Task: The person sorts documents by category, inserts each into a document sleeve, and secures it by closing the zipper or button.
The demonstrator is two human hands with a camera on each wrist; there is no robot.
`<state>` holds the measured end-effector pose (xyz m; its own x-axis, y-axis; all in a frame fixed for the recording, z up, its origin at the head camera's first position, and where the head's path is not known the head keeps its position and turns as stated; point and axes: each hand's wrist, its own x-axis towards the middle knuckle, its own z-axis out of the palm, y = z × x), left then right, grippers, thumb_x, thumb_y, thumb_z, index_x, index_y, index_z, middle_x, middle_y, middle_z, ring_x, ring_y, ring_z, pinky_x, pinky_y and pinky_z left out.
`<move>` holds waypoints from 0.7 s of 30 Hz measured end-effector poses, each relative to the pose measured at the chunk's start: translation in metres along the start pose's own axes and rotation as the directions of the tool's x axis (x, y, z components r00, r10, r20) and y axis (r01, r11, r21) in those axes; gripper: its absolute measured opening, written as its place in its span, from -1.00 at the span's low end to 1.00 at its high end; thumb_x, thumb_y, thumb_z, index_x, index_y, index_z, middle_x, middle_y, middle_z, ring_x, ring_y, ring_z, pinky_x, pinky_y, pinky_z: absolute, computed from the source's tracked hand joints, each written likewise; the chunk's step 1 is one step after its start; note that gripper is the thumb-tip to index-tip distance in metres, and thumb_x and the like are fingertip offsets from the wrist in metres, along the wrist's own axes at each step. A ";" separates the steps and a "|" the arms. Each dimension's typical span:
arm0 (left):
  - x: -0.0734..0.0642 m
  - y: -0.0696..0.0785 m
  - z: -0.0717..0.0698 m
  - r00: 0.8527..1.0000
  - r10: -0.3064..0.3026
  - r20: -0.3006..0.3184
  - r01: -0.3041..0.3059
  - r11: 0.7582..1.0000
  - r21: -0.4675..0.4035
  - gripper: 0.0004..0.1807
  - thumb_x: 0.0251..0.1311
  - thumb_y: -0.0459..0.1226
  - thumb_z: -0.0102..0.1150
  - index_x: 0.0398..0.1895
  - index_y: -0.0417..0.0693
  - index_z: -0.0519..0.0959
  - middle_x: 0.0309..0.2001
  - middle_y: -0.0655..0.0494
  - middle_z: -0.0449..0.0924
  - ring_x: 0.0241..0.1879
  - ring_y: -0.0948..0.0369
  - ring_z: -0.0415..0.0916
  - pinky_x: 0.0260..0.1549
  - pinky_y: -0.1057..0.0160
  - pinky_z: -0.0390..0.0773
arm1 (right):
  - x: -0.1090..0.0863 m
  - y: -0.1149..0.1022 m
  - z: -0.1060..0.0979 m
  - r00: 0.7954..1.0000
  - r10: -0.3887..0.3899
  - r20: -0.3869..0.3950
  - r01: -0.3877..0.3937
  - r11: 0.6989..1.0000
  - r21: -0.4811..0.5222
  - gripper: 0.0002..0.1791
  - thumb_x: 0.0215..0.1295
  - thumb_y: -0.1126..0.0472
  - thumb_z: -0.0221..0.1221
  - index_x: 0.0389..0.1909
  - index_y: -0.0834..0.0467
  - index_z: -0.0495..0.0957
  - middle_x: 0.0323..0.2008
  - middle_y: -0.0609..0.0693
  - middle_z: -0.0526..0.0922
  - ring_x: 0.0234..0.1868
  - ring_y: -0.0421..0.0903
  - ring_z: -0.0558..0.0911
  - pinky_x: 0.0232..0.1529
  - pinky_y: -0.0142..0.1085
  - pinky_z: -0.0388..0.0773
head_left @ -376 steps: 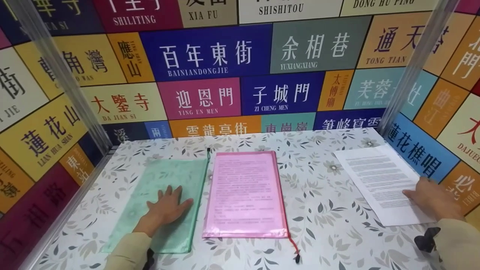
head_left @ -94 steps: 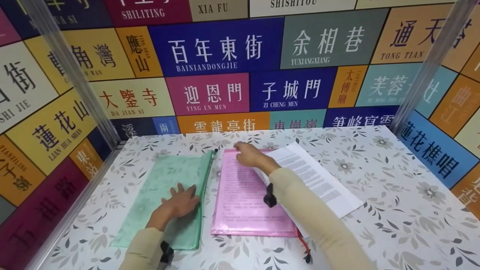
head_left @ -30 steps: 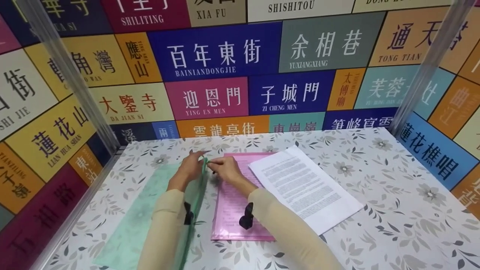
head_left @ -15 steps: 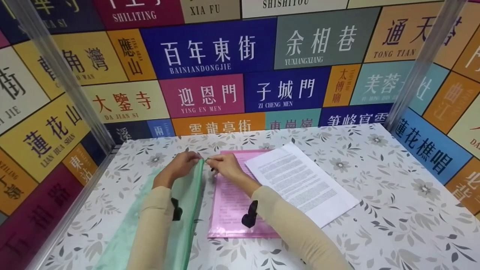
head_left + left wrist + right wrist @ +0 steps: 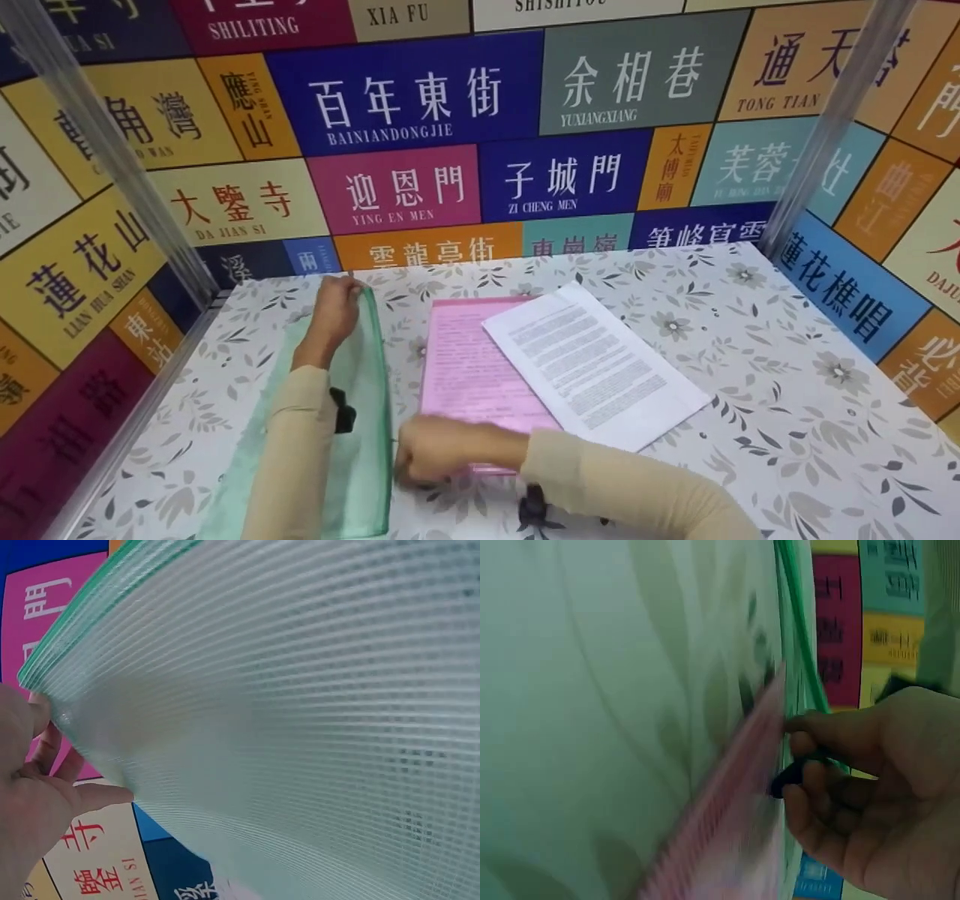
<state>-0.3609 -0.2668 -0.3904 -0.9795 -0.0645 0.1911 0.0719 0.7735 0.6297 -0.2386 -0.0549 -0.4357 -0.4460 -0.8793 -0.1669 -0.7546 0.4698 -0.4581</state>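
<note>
My left hand (image 5: 334, 313) pinches the far right corner of a green mesh zip document pouch (image 5: 360, 435), lifting that edge off the table. In the left wrist view the pouch (image 5: 285, 727) fills most of the picture, its ribbed face stretched away from the thumb and fingers. My right hand (image 5: 433, 450), blurred in the head view, is near the close end of the pouch's zip edge. Its fingers are curled around a zip pull with a dark end (image 5: 787, 778) in the right wrist view. Whether the zip is parted cannot be made out.
A pink zip pouch (image 5: 465, 360) with printed sheets inside lies right of the green one, partly under my right hand. White printed paper (image 5: 596, 367) lies slanted over its right side. A flower-patterned table (image 5: 780, 420) spreads beneath, with sign-covered panels (image 5: 405, 97) behind.
The printed paper came from the far right onto the pink pouch. Both hands met at the green pouch's far corner; then my right hand swept along its zip edge towards me, while my left raised the corner.
</note>
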 end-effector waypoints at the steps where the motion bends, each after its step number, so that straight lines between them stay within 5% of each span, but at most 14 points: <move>1: 0.000 -0.002 -0.002 1.000 -0.005 -0.019 0.005 1.000 -0.016 -0.67 0.50 -0.44 -0.21 0.07 -0.48 0.53 0.14 -0.37 0.45 0.20 -0.15 0.35 0.36 -0.13 0.28 | -0.006 -0.009 0.003 0.996 -0.049 0.079 0.053 0.998 -0.046 -0.83 0.21 0.30 0.26 -0.52 0.12 0.76 -0.70 -0.15 0.61 -0.75 -0.34 0.38 -0.74 -0.51 0.33; 5: -0.001 -0.008 -0.005 0.998 -0.024 -0.057 0.021 0.999 -0.049 -0.65 0.49 -0.43 -0.20 0.11 -0.48 0.53 0.17 -0.39 0.41 0.22 -0.15 0.34 0.35 -0.12 0.28 | -0.019 -0.033 0.007 0.915 -0.253 0.315 0.312 0.938 -0.153 -0.81 0.19 0.33 0.26 -0.59 0.17 0.71 -0.74 -0.15 0.41 -0.72 -0.34 0.17 -0.69 -0.56 0.15; 8: -0.004 -0.010 -0.003 0.997 -0.065 -0.036 0.063 0.997 -0.045 -0.64 0.51 -0.40 -0.21 0.12 -0.44 0.53 0.17 -0.35 0.39 0.23 -0.13 0.31 0.36 -0.12 0.26 | -0.023 -0.038 0.007 0.874 -0.316 0.368 0.400 0.899 -0.178 -0.70 0.21 0.33 0.24 -0.72 0.19 0.57 -0.76 -0.14 0.36 -0.70 -0.34 0.11 -0.65 -0.58 0.09; 11: -0.006 -0.009 -0.001 0.995 -0.086 -0.047 0.084 0.996 -0.042 -0.65 0.51 -0.39 -0.20 0.13 -0.41 0.52 0.18 -0.35 0.38 0.26 -0.14 0.30 0.37 -0.11 0.25 | -0.023 -0.035 0.010 0.911 -0.278 0.305 0.329 0.935 -0.130 -0.72 0.29 0.27 0.23 -0.64 0.17 0.66 -0.73 -0.13 0.49 -0.71 -0.38 0.17 -0.67 -0.60 0.15; 15: -0.006 -0.002 0.004 0.992 -0.107 -0.061 0.104 0.993 -0.055 -0.67 0.54 -0.35 -0.21 0.13 -0.33 0.51 0.28 -0.36 0.27 0.33 -0.15 0.24 0.40 -0.13 0.23 | -0.022 -0.025 0.019 0.976 -0.187 0.108 0.187 0.982 0.014 -0.83 0.33 0.22 0.24 -0.32 0.09 0.81 -0.57 -0.14 0.71 -0.69 -0.44 0.31 -0.64 -0.62 0.31; 21: -0.007 0.014 0.012 0.987 -0.152 0.057 0.154 0.988 -0.028 -0.53 0.56 -0.17 -0.16 0.42 -0.15 0.30 0.46 -0.37 0.05 0.47 -0.18 0.13 0.45 -0.19 0.19 | -0.020 -0.012 0.027 0.983 -0.145 -0.110 0.146 0.989 -0.003 -0.78 0.27 0.25 0.25 -0.13 0.00 0.78 -0.23 -0.18 0.81 -0.48 -0.58 0.47 -0.36 -0.76 0.43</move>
<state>-0.3557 -0.2480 -0.3925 -0.9881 -0.1456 0.0502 -0.0743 0.7366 0.6722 -0.2076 -0.0449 -0.4498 -0.3819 -0.9242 -0.0015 -0.8130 0.3368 -0.4750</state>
